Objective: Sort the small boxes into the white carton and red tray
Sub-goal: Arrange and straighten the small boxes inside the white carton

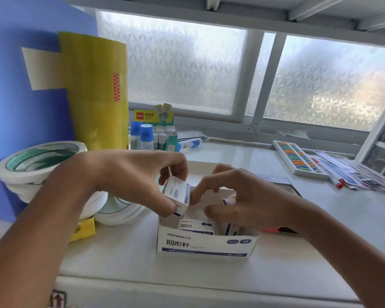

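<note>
Left hand (142,181) pinches small white-and-blue cardboard box (177,196) above near-left corner of open white carton (206,245), mid-desk. Right hand (238,196) curls round another small box (228,201) inside carton. Boxes likely light, stiff, smooth-sided; best gripped across opposite faces. Red tray mostly hidden.

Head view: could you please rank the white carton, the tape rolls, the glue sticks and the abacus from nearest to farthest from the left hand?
1. White carton: directly below the left hand, which holds a small box over it.
2. Tape rolls: to the left, beside the wrist.
3. Glue sticks: behind, by the window.
4. Abacus: far right.
</note>
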